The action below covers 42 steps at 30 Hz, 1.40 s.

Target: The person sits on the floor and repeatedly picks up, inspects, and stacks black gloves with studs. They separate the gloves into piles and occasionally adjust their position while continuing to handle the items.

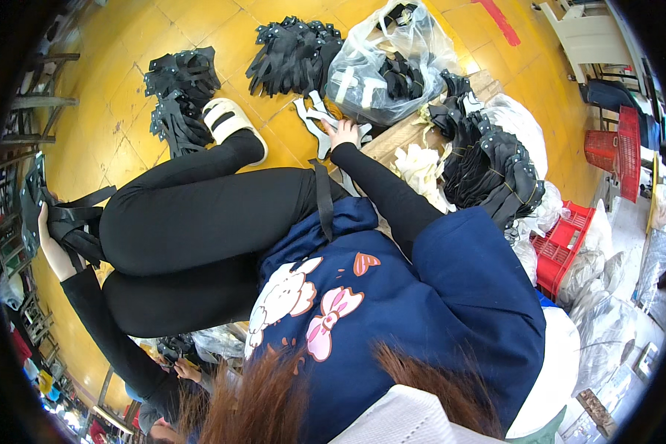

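I take the clear plastic bag (388,63) on the yellow floor (126,133) as my landmark. The right hand (342,133) lies just below that bag, pressed down on a few pale grey strap pieces (314,118) spread on the floor at the end of a wooden board (407,129). Its fingers are spread fairly wide and flat over the pieces; I cannot tell whether any piece is actually pinched.

The left hand (46,240) is far from the bag, out at the lower left, and its fingers are closed around a bundle of black straps (63,218) that hangs down on both sides of the hand.

As I judge it, the work is well under way but far from over. Finished-looking black strap piles sit in three places: one heap (292,52) just left of the bag, two stacked bundles (181,96) further left beside the white shoe (229,122), and a long tied batch (488,159) right of the bag. The bag itself has black pieces in it. What seems left are the pale pieces under the right hand and a loose cream-white pile (422,166) below the bag, beside the board.

Red crates (566,240) stand well to the lower right of the bag.
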Available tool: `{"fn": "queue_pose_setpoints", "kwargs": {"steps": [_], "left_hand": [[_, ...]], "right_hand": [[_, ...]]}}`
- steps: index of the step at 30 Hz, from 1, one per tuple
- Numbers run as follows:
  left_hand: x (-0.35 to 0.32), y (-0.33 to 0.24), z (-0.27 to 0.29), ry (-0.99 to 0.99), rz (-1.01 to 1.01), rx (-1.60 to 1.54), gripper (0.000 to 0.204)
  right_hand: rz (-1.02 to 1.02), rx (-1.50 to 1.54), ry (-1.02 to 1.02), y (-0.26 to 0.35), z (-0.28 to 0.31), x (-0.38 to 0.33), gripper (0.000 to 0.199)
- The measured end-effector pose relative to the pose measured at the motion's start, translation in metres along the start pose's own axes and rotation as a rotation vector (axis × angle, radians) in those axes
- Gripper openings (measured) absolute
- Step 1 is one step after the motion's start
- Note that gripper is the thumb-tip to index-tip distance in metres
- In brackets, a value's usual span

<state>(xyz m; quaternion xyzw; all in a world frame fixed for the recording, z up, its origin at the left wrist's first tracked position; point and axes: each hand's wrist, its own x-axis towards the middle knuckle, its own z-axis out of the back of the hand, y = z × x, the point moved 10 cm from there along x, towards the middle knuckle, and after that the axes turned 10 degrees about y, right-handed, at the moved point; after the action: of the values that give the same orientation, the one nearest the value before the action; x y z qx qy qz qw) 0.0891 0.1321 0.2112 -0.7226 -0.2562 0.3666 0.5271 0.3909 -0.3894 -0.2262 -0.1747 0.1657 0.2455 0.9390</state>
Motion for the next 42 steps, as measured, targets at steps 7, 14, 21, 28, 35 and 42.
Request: {"fn": "queue_pose_setpoints", "kwargs": {"steps": [7, 14, 21, 28, 35, 42], "left_hand": [[-0.010, -0.003, -0.013, 0.074, 0.008, -0.013, 0.028], [0.011, 0.001, -0.010, 0.069, -0.016, 0.021, 0.030], [0.005, 0.000, 0.008, 0.097, 0.017, -0.002, 0.033], [0.008, 0.001, -0.003, 0.138, -0.005, 0.007, 0.032], [-0.001, -0.003, -0.006, 0.110, 0.025, 0.005, 0.029], [-0.001, 0.007, -0.005, -0.006, 0.017, -0.009, 0.027]], "right_hand": [[0.197, 0.372, -0.025, -0.009, 0.054, -0.017, 0.054], [-0.003, 0.827, 0.020, -0.110, 0.083, -0.009, 0.030], [0.507, 1.499, 0.837, -0.141, 0.157, -0.119, 0.028], [0.400, 0.384, 0.808, -0.160, 0.077, -0.217, 0.039], [0.216, 0.069, 0.458, -0.083, 0.148, -0.170, 0.027], [0.307, 0.257, 0.582, -0.013, 0.109, -0.098, 0.025]]}}
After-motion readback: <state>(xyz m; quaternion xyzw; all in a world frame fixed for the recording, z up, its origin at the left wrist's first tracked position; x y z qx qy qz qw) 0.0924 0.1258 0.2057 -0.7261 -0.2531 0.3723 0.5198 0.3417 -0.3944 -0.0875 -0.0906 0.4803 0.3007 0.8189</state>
